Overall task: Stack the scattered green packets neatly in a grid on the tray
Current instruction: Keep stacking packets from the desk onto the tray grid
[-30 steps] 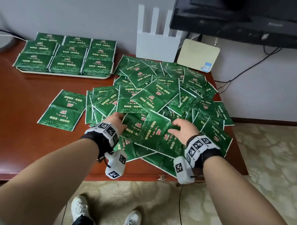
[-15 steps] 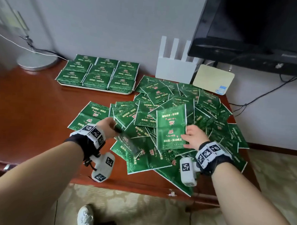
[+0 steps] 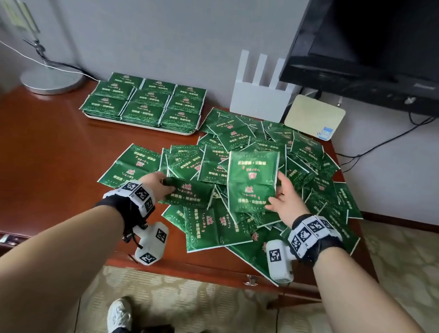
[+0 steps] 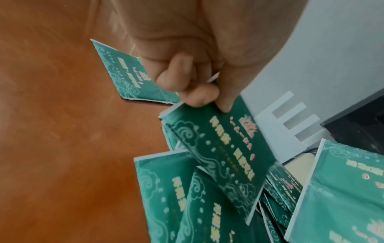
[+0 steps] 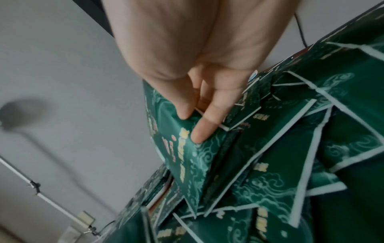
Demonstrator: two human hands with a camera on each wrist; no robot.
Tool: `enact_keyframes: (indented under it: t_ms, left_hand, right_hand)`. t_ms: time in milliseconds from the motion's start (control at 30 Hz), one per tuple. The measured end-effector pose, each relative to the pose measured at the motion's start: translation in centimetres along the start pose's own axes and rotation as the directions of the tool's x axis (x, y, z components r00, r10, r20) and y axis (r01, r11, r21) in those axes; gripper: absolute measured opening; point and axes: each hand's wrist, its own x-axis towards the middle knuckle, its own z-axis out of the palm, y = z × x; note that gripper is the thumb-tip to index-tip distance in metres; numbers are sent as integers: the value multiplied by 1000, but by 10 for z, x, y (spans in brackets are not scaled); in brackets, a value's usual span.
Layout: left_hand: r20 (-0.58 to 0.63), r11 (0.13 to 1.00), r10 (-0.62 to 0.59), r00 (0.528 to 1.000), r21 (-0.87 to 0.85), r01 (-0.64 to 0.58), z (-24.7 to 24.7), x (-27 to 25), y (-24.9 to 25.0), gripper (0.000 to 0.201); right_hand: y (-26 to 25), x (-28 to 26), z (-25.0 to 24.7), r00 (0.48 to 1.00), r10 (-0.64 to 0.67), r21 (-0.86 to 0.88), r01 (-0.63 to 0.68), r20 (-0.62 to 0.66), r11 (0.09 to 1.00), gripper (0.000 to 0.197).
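Note:
A white tray [image 3: 139, 127] at the back left of the table holds green packets [image 3: 143, 105] stacked in a three-by-three grid. Many loose green packets [image 3: 264, 145] lie in an overlapping pile over the table's right half. My left hand [image 3: 157, 186] pinches one packet [image 3: 190, 195] by its left end, just above the pile's left side; curled fingers [image 4: 199, 93] grip this packet [image 4: 224, 156] in the left wrist view. My right hand [image 3: 285, 197] holds another packet [image 3: 251, 183] lifted upright over the pile. Its thumb and fingers [image 5: 199, 129] pinch that packet's [image 5: 182, 157] edge.
A white router [image 3: 260, 92], a beige box [image 3: 313, 117] and a black TV [image 3: 382, 47] stand behind the pile. A lamp base [image 3: 51, 79] with a cable sits at the back left. Bare wood [image 3: 50, 159] lies left of the pile. Some packets overhang the front edge [image 3: 259, 263].
Each hand has picked a packet out of the pile. The right one has been raised and turned upright; the left one has been drawn out to the left.

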Motion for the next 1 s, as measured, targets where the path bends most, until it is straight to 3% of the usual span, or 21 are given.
enact_keyframes:
  t_ms: [100, 233, 500, 633, 733, 900, 933, 1000]
  left_hand:
    - [-61, 997, -26, 998, -80, 21, -4, 4, -2, 48]
    - [-86, 991, 80, 993, -104, -89, -8, 0, 7, 65]
    - [-7, 947, 175, 985, -273, -170, -26, -27, 31, 21]
    - [52, 900, 203, 978, -404, -165, -39, -41, 37, 28]
    - [24, 841, 248, 969, -501, -202, -46, -45, 35, 13]
    - [-57, 817, 275, 960, -513, -264, -55, -44, 30, 15]
    - [-74, 824, 284, 956, -491, -283, -56, -43, 28, 13]
    - [-111, 851, 305, 946, -415, -323, -60, -43, 25, 14]
  right_hand:
    - [-9, -3, -1, 999, -48, 76, 48, -2, 996, 75]
    - [-26, -5, 1, 992, -123, 132, 121, 8, 984, 79]
    - [-60, -4, 17, 953, -261, 266, 215, 155, 940, 82]
    - [-80, -8, 26, 920, -318, 331, 234, 230, 914, 68]
    - [-88, -8, 32, 926, -308, 249, 251, 221, 935, 70]
    - [-90, -4, 43, 938, -345, 0, 345, 1, 938, 101]
    - [-91, -4, 44, 929, -369, -26, 369, -17, 929, 98]
    - [-95, -5, 46, 910, -415, -148, 411, 7, 899, 73]
